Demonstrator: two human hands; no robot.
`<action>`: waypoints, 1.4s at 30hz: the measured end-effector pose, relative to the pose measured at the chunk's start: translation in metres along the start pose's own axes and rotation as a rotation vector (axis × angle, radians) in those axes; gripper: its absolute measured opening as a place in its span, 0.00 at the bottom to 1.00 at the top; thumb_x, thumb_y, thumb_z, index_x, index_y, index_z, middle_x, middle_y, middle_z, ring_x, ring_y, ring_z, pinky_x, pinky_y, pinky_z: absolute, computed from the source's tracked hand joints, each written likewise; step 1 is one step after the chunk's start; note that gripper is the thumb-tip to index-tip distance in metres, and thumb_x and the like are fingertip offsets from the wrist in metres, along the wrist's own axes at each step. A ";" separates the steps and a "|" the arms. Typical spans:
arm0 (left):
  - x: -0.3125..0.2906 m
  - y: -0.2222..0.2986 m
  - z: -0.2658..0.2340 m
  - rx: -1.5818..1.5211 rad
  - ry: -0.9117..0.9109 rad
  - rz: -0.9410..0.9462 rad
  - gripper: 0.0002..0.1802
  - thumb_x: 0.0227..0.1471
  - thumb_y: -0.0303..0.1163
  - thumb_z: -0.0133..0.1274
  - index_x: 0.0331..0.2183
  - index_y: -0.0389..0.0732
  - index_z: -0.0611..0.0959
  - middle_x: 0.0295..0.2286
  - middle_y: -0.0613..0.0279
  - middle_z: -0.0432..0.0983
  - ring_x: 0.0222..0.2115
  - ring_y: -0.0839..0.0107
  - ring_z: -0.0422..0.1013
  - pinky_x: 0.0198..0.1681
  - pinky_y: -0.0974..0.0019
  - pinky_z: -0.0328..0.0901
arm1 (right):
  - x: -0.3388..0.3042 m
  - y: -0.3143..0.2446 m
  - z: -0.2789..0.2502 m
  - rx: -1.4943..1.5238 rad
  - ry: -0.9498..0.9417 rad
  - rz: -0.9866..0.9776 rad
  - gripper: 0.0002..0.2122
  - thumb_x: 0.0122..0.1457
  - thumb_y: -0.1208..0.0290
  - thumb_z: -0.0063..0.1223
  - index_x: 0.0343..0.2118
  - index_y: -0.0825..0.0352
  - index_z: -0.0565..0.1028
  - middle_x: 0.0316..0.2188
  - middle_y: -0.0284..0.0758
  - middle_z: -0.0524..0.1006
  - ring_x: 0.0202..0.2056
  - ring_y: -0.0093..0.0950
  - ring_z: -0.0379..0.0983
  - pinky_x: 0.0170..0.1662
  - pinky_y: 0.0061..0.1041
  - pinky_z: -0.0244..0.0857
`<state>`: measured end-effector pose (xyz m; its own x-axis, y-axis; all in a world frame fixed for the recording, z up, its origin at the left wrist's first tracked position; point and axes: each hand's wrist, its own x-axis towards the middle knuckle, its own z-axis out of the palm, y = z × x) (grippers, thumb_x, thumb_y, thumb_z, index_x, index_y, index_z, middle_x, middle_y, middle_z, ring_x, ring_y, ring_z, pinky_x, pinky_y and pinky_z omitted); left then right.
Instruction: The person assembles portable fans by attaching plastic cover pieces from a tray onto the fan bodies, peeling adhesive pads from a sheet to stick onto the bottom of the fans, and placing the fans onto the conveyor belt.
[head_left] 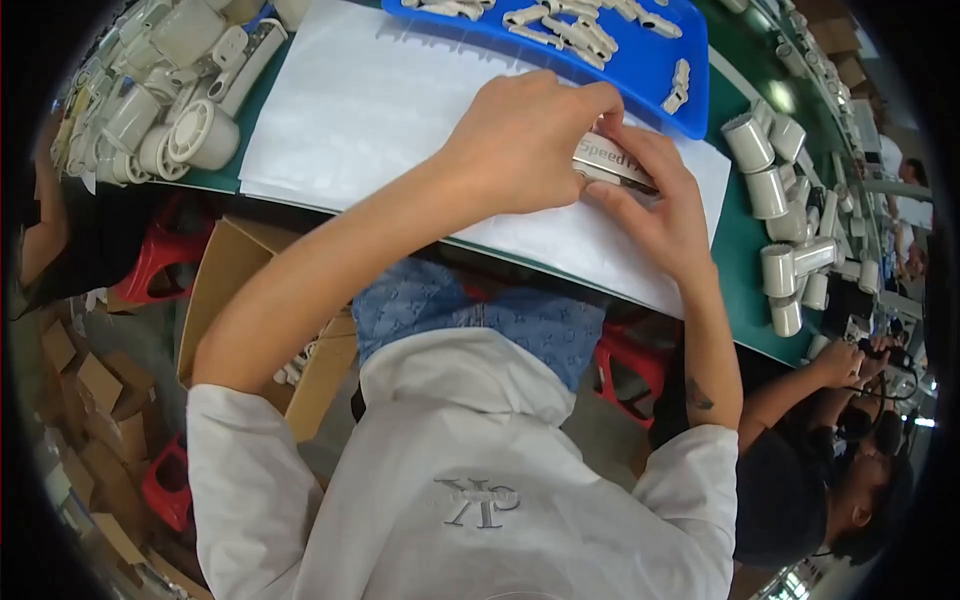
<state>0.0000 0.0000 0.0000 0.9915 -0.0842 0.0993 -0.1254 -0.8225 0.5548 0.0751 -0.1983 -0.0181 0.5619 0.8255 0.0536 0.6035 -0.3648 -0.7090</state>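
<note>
two hands work on a narrow pale plastic piece (606, 158) above white paper (340, 130) on the green desk (742, 310).
the work on this piece looks under way rather than finished, though how much is done cannot be told; many small parts (590, 42) lie loose in the blue tray (640, 75) at the far side, and larger plastic parts are heaped on the left (205, 135) and right (768, 192), so plenty seems left. the piece sits between the hands: the right hand (645, 195) grips it, thumb on the near side, fingers beyond; the left hand (535, 145) is curled at its left end, fingertips partly hidden, so whether it pinches the piece cannot be told.
</note>
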 end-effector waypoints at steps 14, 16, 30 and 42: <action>0.061 0.080 0.008 -0.672 0.742 0.444 0.27 0.43 0.34 0.67 0.45 0.36 0.77 0.39 0.57 0.76 0.37 0.64 0.72 0.43 0.66 0.67 | -0.044 -0.014 -0.050 0.609 0.575 0.079 0.39 0.48 0.70 0.68 0.61 0.73 0.57 0.57 0.38 0.64 0.56 0.29 0.65 0.56 0.29 0.61; 0.071 0.084 0.012 -0.677 0.690 0.457 0.20 0.45 0.35 0.66 0.39 0.38 0.78 0.34 0.59 0.76 0.34 0.65 0.72 0.38 0.67 0.67 | -0.048 0.005 -0.095 0.564 0.658 -0.021 0.36 0.54 0.63 0.64 0.61 0.74 0.58 0.52 0.40 0.70 0.52 0.32 0.70 0.56 0.30 0.63; 0.103 0.064 0.107 -0.672 -0.275 0.406 0.20 0.51 0.45 0.60 0.15 0.47 0.77 0.10 0.67 0.69 0.12 0.64 0.69 0.16 0.61 0.62 | 0.010 0.244 -0.400 -0.055 0.865 0.812 0.26 0.52 0.58 0.65 0.50 0.71 0.74 0.25 0.30 0.76 0.21 0.17 0.69 0.22 0.18 0.63; 0.129 0.059 0.083 -0.870 -1.284 -0.058 0.09 0.44 0.37 0.62 0.31 0.49 0.84 0.54 0.53 0.71 0.55 0.54 0.64 0.55 0.52 0.55 | 0.054 0.466 -0.497 -0.475 0.779 0.894 0.23 0.52 0.60 0.56 0.52 0.63 0.75 0.44 0.38 0.79 0.36 0.28 0.78 0.36 0.27 0.71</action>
<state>0.1237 -0.1066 -0.0231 0.3019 -0.8480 -0.4356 0.3830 -0.3105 0.8700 0.6683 -0.5376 0.0035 0.9596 -0.1972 0.2006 -0.1036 -0.9107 -0.3998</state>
